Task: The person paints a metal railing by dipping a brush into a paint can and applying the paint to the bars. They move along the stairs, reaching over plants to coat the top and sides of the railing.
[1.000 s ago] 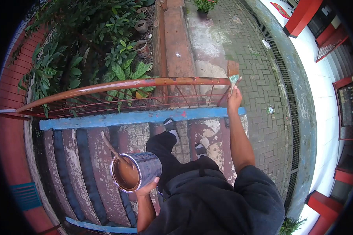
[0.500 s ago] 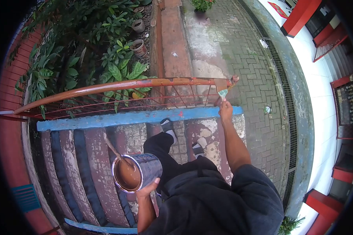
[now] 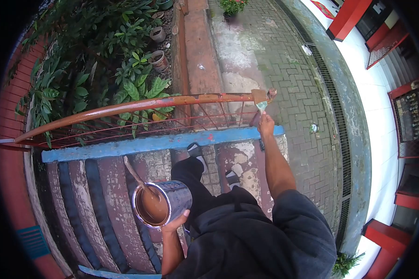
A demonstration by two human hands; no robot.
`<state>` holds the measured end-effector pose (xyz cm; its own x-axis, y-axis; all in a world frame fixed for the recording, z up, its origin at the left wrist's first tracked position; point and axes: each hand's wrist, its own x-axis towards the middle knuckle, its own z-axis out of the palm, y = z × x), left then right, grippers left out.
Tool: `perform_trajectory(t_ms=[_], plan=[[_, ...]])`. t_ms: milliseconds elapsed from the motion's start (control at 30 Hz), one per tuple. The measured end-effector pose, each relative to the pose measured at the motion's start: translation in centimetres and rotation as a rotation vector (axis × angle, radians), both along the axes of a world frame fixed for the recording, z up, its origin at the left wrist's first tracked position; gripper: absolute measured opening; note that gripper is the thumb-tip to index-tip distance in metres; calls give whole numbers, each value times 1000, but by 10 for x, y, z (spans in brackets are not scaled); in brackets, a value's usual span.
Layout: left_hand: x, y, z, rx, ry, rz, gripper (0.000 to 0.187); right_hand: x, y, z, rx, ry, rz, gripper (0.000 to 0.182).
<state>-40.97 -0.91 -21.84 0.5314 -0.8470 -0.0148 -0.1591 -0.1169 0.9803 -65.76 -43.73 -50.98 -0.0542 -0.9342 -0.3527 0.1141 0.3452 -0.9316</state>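
Note:
My left hand (image 3: 176,223) is wrapped round the lower side of a paint can (image 3: 178,201), tilted so its mouth faces me. Brown paint (image 3: 153,209) fills part of it, and a wooden stick (image 3: 136,173) leans out over the rim. In my right hand (image 3: 266,124) is a paintbrush (image 3: 261,105), gripped by its handle. Its brown-coated bristles touch the metal handrail (image 3: 172,100) near the rail's right end. Brown covers much of the rail, with darker and red patches showing toward the right.
Worn steps (image 3: 116,186) run down beneath me, edged by a blue-painted curb (image 3: 163,141). Leafy plants (image 3: 139,88) and pots (image 3: 159,61) lie beyond the railing. Right of the steps are paving bricks (image 3: 307,153) and a drain grate (image 3: 333,93).
The view has shifted slightly. The paintbrush stays against the right end of the handrail, its bristles at a slightly different angle. The paint can remains in my left hand.

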Motion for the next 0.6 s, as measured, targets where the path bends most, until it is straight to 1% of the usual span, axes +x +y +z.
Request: perform_trajectory(t_ms=[33,100,133,167,200,233,267,300,333,367,433,500,533,567,600], plan=[[-3,-2,3,-7,3,7,102,-1,17,9,96,-125,-32,37],[-13,-8,16,12,143,75,112,-16,43,-4,66,65,-14,36],[-15,-10,16,2,136,99,112,-32,54,-32,-97,362,3,36],[-13,-11,13,-39,62,64,107,-40,73,-17,-283,593,-26,37],[-9,-12,12,-76,-23,43,103,-50,87,-30,-384,613,-57,34],[-8,-17,11,-134,-81,73,102,-55,108,-7,-236,521,-26,27],[-8,-16,16,-116,-89,80,102,-58,129,24,-279,600,43,23],[-9,-15,21,-93,-89,80,101,-57,144,50,-339,606,67,23],[-11,-15,26,-92,-103,117,101,-57,154,60,-387,587,101,25],[-12,-15,31,-105,-84,136,98,-49,155,77,-396,570,130,25],[-13,-8,34,-116,-70,168,94,-42,161,114,-520,688,250,28],[-13,0,25,-3,38,218,85,-15,147,159,-564,722,291,27],[-11,3,15,-96,-7,260,78,10,137,184,-722,627,330,26],[-9,4,15,-101,-6,267,78,33,129,202,-868,533,364,26],[-7,5,16,-130,-26,256,77,56,121,216,-884,450,355,27]])
